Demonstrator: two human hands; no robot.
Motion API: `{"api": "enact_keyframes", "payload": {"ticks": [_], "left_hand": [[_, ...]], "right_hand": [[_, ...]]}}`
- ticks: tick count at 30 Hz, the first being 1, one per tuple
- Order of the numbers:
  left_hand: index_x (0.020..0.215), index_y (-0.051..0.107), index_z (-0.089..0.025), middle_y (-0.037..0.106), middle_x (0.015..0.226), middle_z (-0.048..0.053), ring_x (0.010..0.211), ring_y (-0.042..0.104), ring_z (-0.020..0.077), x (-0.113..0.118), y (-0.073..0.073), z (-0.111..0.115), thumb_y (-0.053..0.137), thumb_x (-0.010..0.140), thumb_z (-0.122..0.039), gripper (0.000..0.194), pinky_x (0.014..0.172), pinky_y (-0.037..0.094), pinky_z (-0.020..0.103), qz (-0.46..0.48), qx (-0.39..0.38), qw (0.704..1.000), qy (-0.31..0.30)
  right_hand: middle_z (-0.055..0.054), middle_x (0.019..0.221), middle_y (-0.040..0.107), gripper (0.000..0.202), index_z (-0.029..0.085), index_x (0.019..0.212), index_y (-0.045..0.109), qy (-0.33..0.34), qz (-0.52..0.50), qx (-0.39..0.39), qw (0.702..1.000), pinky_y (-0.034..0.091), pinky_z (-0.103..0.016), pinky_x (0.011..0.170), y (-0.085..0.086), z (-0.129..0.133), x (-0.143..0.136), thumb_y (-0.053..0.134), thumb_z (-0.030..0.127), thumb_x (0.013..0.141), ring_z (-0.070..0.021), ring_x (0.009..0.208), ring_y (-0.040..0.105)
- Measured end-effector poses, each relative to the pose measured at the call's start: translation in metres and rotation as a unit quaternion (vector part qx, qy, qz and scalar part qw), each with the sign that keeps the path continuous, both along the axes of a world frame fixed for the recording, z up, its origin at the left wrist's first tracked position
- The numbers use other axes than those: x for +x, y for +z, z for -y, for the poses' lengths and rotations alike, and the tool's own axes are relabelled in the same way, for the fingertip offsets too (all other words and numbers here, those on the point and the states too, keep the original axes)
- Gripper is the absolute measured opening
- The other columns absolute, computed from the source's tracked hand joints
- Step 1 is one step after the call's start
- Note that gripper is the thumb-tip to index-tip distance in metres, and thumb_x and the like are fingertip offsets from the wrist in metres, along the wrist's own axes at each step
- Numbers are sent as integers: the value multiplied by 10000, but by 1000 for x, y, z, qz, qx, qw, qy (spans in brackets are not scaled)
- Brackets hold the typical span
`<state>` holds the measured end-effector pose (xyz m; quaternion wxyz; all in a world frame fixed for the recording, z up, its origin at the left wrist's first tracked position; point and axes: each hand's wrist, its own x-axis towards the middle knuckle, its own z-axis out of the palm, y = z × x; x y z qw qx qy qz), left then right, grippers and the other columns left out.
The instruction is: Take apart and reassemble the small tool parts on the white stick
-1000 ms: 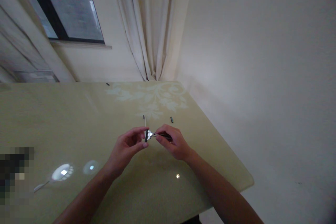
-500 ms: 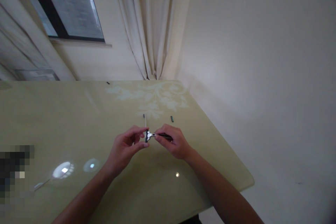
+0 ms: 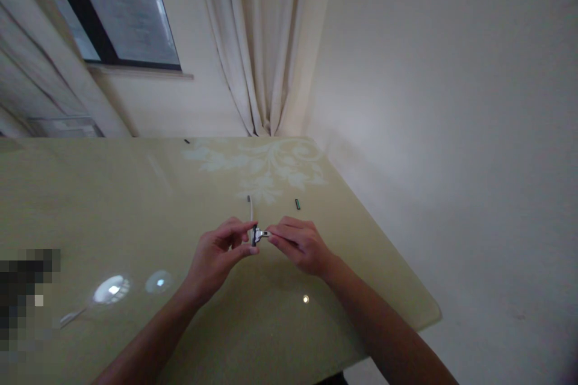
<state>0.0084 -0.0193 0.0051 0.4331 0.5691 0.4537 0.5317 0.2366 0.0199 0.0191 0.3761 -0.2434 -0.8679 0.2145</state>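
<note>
A razor (image 3: 261, 234) with a silver neck is held level above the table between my two hands. My left hand (image 3: 220, 252) pinches the dark blade cartridge (image 3: 254, 234) at the razor's head, thumb at its lower end and a fingertip at its upper end. My right hand (image 3: 302, 245) is closed round the razor's handle, which the fingers now hide. Just beyond my hands lies a toothbrush (image 3: 251, 209) with a white handle and dark bristles, its near part hidden by my left hand. A small dark piece like another cartridge (image 3: 297, 204) lies to its right.
The glossy yellowish table (image 3: 112, 204) has a white floral pattern and a right edge beside the wall. At its far edge sits a small dark piece (image 3: 186, 141). A blurred-out dark object (image 3: 27, 283) is at the left. Curtains (image 3: 262, 42) hang behind.
My right fingers have straightened and cover the black handle that showed before. My left hand keeps its pinch on the cartridge. The view has shifted slightly.
</note>
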Motion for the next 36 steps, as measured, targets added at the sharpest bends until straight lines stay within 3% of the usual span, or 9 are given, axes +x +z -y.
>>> {"api": "enact_keyframes", "payload": {"ticks": [7, 14, 21, 26, 32, 36], "left_hand": [[1019, 839, -241, 593, 754, -10, 715, 581, 132, 6, 3, 2, 918, 654, -257, 374, 684, 478, 261, 65, -36, 997, 3], [1040, 802, -234, 606, 798, -6, 741, 573, 127, 6, 8, 6, 919, 673, -262, 386, 689, 479, 236, 91, -36, 995, -8], [1204, 753, -254, 629, 890, 18, 747, 558, 132, 3, 3, 5, 894, 723, -309, 504, 684, 460, 244, 66, -48, 996, -35], [1164, 775, -247, 619, 862, 12, 746, 548, 135, 4, 2, 2, 844, 784, -348, 399, 688, 442, 247, 24, -16, 999, -26], [1188, 761, -246, 534, 792, -19, 721, 522, 127, 1, -9, -4, 835, 788, -373, 425, 676, 417, 248, -39, 24, 999, -10], [1363, 631, -246, 520, 819, -27, 684, 512, 126, -5, -17, -12, 778, 822, -471, 604, 642, 417, 249, -73, 12, 997, -30]], "right_hand": [[-47, 787, 639, 302, 167, 1083, 750, -1, -3, -12, 1000, 458, -257, 676, -1, 1, -3, 513, 352, 1070, -152, 718, 569], [-30, 758, 611, 295, 165, 1052, 758, -3, -98, -71, 993, 450, -260, 644, -6, 4, -11, 570, 391, 1040, -143, 677, 554], [-26, 749, 623, 272, 165, 1026, 760, -10, -117, -72, 990, 439, -267, 655, -9, 0, -11, 601, 386, 1021, -145, 678, 554], [-42, 788, 648, 284, 152, 1041, 758, 8, -103, -80, 991, 451, -268, 684, -11, -2, -12, 600, 387, 1025, -149, 710, 577], [-54, 785, 659, 303, 159, 1023, 771, 6, -86, -69, 994, 446, -271, 688, -13, -4, -13, 591, 403, 1028, -154, 717, 575], [-35, 795, 654, 295, 170, 1038, 758, -21, -121, -156, 980, 430, -262, 655, -17, -10, -13, 650, 439, 982, -143, 701, 567]]}}
